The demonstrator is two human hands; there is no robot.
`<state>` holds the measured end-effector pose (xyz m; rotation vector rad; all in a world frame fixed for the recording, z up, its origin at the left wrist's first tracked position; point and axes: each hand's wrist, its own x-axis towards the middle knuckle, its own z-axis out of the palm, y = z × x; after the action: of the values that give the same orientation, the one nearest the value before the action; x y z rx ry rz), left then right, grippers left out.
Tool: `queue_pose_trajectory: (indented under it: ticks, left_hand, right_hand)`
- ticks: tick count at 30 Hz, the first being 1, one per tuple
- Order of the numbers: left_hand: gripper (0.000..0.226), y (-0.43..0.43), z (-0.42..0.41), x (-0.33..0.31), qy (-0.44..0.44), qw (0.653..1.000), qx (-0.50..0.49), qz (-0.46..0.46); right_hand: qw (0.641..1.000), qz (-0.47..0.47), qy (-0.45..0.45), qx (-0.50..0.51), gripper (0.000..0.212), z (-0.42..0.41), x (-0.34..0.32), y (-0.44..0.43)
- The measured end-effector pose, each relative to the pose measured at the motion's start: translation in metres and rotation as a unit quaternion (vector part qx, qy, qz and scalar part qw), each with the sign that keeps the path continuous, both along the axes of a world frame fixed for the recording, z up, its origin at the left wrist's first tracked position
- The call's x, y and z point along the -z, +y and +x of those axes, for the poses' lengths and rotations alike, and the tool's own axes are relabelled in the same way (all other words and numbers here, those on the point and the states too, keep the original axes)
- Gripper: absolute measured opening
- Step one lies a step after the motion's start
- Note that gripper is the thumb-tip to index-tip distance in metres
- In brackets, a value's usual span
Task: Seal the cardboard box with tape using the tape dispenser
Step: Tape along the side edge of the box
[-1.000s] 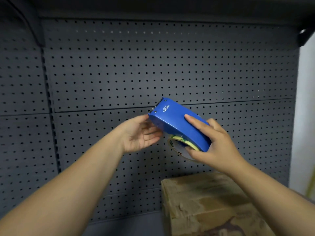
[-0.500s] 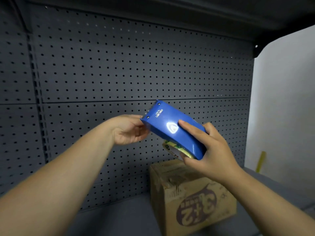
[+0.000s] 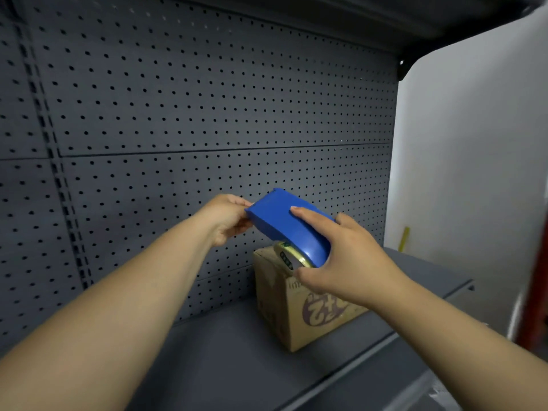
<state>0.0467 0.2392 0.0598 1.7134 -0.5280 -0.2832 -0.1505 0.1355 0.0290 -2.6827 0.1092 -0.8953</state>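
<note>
A blue tape dispenser [image 3: 284, 223] is held in the air just above the cardboard box [image 3: 296, 315]. My right hand [image 3: 347, 259] wraps around its rounded rear end, where the tape roll [image 3: 289, 258] shows under the blue cover. My left hand [image 3: 226, 219] pinches the dispenser's narrow front tip. The box is small and brown, with a purple printed logo on its front, and it stands on a dark grey shelf [image 3: 237, 351] against the pegboard. Its top is partly hidden behind the dispenser and my right hand.
A dark grey pegboard wall [image 3: 192, 114] backs the shelf. A white side panel [image 3: 468, 158] closes the right end, with a thin yellow strip [image 3: 404, 238] leaning near it. Another shelf overhangs above. The shelf's front edge runs along the lower right.
Both hands and the dispenser sit lower and closer to the box top than before. The view has tilted down and right, showing more of the box and shelf surface.
</note>
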Motion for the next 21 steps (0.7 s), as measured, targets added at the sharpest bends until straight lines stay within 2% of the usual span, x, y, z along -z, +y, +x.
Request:
queue_pose_trajectory:
  ticks: [5, 10, 13, 18, 21]
  left_hand:
    - [0.013, 0.002, 0.034, 0.001, 0.003, 1.000, 0.008, -0.014]
    - [0.016, -0.002, 0.084, 0.016, 0.018, 0.999, 0.026, 0.034]
    - [0.019, -0.015, 0.104, 0.034, 0.044, 0.995, 0.053, 0.074]
    - [0.013, -0.038, 0.125, 0.072, 0.047, 0.986, 0.081, 0.135]
    - [0.025, -0.051, 0.132, 0.088, 0.034, 0.982, 0.089, 0.165]
  right_hand:
    - [0.998, 0.000, 0.005, 0.058, 0.077, -0.005, 0.001, -0.001]
    - [0.996, 0.012, 0.039, 0.079, 0.080, 0.004, 0.005, 0.002]
    - [0.993, 0.032, 0.062, 0.092, 0.075, 0.009, 0.003, 0.001]
    - [0.984, 0.011, 0.123, 0.129, 0.074, 0.028, 0.003, 0.009]
    - [0.976, 0.014, 0.154, 0.156, 0.073, 0.038, 0.004, 0.010]
